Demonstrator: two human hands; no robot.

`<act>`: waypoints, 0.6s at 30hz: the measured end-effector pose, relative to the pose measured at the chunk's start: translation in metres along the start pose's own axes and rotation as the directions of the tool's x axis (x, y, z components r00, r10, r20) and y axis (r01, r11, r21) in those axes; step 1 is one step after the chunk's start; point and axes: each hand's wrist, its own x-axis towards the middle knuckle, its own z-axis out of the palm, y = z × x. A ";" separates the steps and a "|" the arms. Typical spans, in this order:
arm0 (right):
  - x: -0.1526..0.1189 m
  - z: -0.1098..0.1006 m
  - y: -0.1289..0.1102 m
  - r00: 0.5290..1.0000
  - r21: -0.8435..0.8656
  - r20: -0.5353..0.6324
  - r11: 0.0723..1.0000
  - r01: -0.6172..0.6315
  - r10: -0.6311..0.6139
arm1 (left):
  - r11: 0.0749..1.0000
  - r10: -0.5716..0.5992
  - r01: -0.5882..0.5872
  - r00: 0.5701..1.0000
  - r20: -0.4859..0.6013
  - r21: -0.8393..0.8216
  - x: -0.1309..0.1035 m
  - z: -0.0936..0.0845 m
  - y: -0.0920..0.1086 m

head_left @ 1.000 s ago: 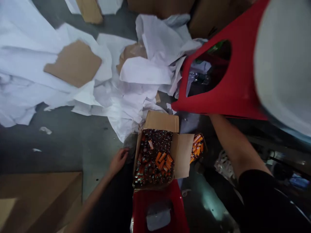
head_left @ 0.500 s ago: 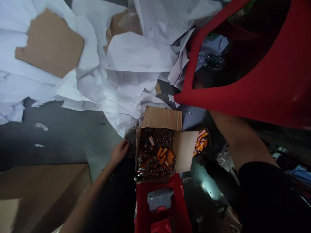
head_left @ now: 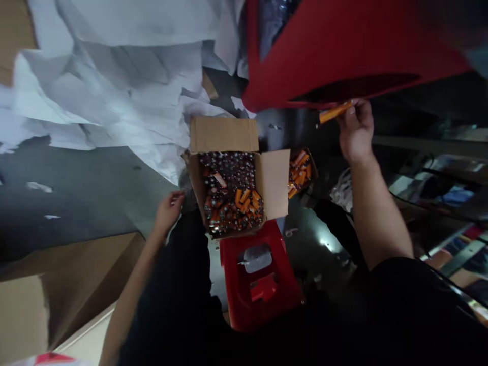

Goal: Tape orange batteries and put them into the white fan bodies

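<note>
1. Orange tube, 1 of many, is up in the air by the edge of a large red plastic shape; the right hand's grip pinches its end between thumb and fingers.
2. Left hand: fingers curled beside the box; I can't tell whether they hold anything.
3. The open cardboard box is packed with dark-looking pieces, loose orange tubes on top.
4. Past its right flap, a smaller container holds more orange tubes.
5. I'd judge this partway: 1 tube in hand, plenty left; finished ones I can't pick out.
6. White paper covers the floor beyond.
</note>
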 end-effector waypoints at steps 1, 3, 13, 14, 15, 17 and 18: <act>-0.028 -0.012 -0.004 0.996 0.179 -0.017 0.981 -0.079 0.084 | 1.000 -0.008 0.008 1.000 -0.005 0.008 -0.004 -0.003 0.003; -0.094 -0.026 -0.010 0.959 0.374 -0.040 0.894 -0.246 0.280 | 1.000 -0.020 0.020 1.000 0.000 0.023 -0.015 -0.009 0.011; -0.332 0.045 0.008 0.483 0.181 0.198 0.453 -0.873 0.853 | 0.995 0.087 -0.088 0.996 0.035 0.037 -0.121 -0.069 0.071; -0.338 0.056 0.004 0.485 0.181 0.205 0.454 -0.872 0.850 | 0.988 0.138 -0.141 0.989 0.054 0.062 -0.128 -0.075 0.083; -0.344 0.066 -0.002 0.494 0.182 0.214 0.463 -0.868 0.842 | 0.974 0.195 -0.204 0.977 0.086 0.103 -0.134 -0.080 0.096; -0.353 0.081 -0.022 0.527 0.183 0.243 0.495 -0.850 0.815 | 0.917 0.288 -0.323 0.942 0.173 0.233 -0.141 -0.083 0.129; -0.357 0.086 -0.035 0.545 0.181 0.268 0.514 -0.839 0.795 | 0.870 0.313 -0.372 0.924 0.221 0.323 -0.142 -0.080 0.146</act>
